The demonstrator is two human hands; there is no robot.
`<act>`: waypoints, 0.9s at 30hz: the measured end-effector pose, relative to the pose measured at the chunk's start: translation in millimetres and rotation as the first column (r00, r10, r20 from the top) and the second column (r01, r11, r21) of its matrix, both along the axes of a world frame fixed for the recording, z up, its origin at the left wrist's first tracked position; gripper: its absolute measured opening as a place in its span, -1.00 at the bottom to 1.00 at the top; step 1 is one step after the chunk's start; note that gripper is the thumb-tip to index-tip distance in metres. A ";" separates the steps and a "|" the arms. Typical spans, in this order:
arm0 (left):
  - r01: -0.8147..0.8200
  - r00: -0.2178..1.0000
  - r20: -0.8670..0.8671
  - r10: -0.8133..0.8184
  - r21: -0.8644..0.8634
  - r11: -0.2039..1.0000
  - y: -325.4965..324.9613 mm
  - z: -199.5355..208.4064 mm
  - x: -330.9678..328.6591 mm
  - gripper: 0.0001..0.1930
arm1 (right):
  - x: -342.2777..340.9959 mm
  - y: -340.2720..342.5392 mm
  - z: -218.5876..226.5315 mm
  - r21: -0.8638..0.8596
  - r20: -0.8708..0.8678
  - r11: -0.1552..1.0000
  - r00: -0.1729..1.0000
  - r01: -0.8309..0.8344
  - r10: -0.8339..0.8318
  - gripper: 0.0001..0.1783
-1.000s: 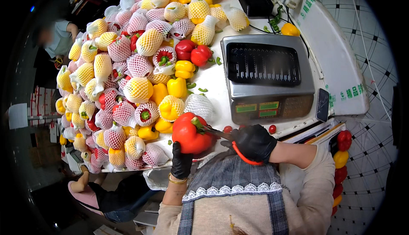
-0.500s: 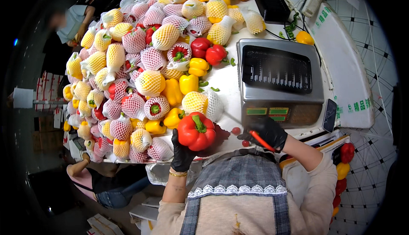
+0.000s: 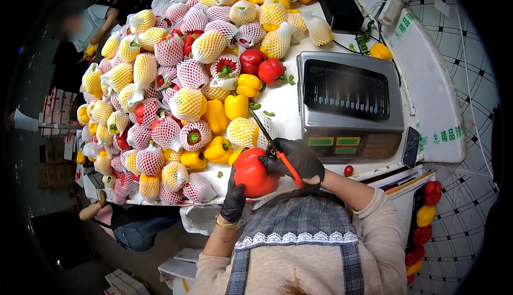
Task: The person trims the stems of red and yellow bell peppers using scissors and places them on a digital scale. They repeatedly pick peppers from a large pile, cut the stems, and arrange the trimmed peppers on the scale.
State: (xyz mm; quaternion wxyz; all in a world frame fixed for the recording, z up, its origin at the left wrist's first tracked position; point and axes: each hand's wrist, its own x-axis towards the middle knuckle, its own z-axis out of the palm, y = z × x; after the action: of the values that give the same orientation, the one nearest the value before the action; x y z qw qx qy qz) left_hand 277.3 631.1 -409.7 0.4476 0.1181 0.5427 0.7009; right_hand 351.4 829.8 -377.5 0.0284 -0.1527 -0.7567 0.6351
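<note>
My left hand (image 3: 233, 201), in a black glove, holds a red bell pepper (image 3: 251, 175) in front of my apron, gripping it from its left side. The pepper's stem is out of sight. In my right hand (image 3: 299, 158), also gloved in black, are scissors (image 3: 287, 168) with red handles, blades pointing up and left over the table. Fingers of this hand also touch the pepper's upper right side. Beyond the pepper lie a bare yellow bell pepper (image 3: 218, 149) and a netted yellow pepper (image 3: 242, 132). A small green stem piece (image 3: 219, 174) lies left of the pepper.
Netted and bare peppers (image 3: 176, 76) heap the table's left. A silver scale (image 3: 350, 129) stands right, with a phone (image 3: 411, 147) beside it. A small red round fruit (image 3: 348, 170) lies near the front edge. Another person (image 3: 91, 28) stands at far left; someone else (image 3: 133, 225) is lower left.
My right hand has moved left from in front of the scale, bringing the scissors to the pepper. The red pepper has turned, so its stem no longer shows.
</note>
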 end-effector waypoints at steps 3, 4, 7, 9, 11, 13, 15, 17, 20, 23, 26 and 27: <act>-0.105 0.969 0.232 0.087 0.068 0.992 -7.0 -23.5 -0.6 -0.19 | 3.5 -2.0 -10.1 -0.361 -0.033 0.920 0.984 0.150 -0.173 -0.74; -0.176 0.932 0.334 0.140 0.080 0.981 -7.6 -26.2 -1.3 -0.18 | 4.5 8.8 -5.7 -0.594 0.090 0.789 0.988 0.156 -0.127 -0.82; -0.276 0.887 0.419 0.193 0.146 0.950 -12.4 -28.5 -5.4 -0.14 | 6.7 19.5 -8.4 -0.478 -0.008 0.842 0.957 0.251 -0.290 -0.83; -0.284 0.887 0.414 0.204 0.139 0.949 -15.4 -28.6 -6.5 -0.12 | 7.4 25.6 -4.4 -0.348 -0.048 0.908 0.963 0.231 -0.264 -0.74; -0.254 0.898 0.403 0.177 0.148 0.956 -15.3 -25.2 -6.2 -0.09 | 4.5 29.1 -18.7 0.236 -0.335 0.946 0.933 0.221 -0.134 -0.60; -0.201 0.915 0.386 0.120 0.177 0.963 -13.2 -16.4 -4.1 -0.06 | 7.5 26.3 -30.7 0.203 -0.284 0.962 0.951 0.180 -0.118 -0.38; -0.198 0.905 0.417 0.091 0.223 0.954 -5.7 -7.7 -3.4 -0.04 | 9.1 19.6 -43.1 -0.044 -0.291 0.989 0.945 0.143 -0.149 -0.31; -0.196 0.881 0.471 0.040 0.287 0.938 -0.1 -2.1 -1.6 -0.03 | 13.5 17.3 -36.8 -0.019 -0.262 1.000 0.965 -0.025 0.020 -0.20; -0.102 0.953 0.304 -0.015 0.367 0.925 13.7 3.7 2.0 -0.27 | 14.0 4.5 -27.6 -0.160 -0.283 0.968 0.948 -0.193 0.142 -0.12; -0.190 0.912 0.401 0.086 0.227 0.955 19.2 -14.7 0.1 -0.47 | 18.8 -9.0 -58.9 -0.572 -0.281 0.788 0.957 -0.230 0.076 0.12; 0.086 0.996 0.010 -0.085 -0.010 0.996 3.1 -13.3 -21.5 -0.43 | 23.8 -1.2 -38.1 -0.571 -0.276 0.794 0.960 -0.206 0.051 0.09; 0.151 0.979 -0.132 -0.153 -0.023 0.988 1.4 -12.9 -29.4 -0.46 | 20.1 0.1 -33.4 -0.487 -0.294 0.849 0.954 -0.206 0.063 0.05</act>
State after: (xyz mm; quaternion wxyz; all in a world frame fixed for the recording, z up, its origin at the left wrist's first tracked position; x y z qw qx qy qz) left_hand 247.9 632.5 -422.7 0.4633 0.2027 0.5655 0.6516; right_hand 371.6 829.9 -410.9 0.0436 -0.0137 -0.5586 0.8282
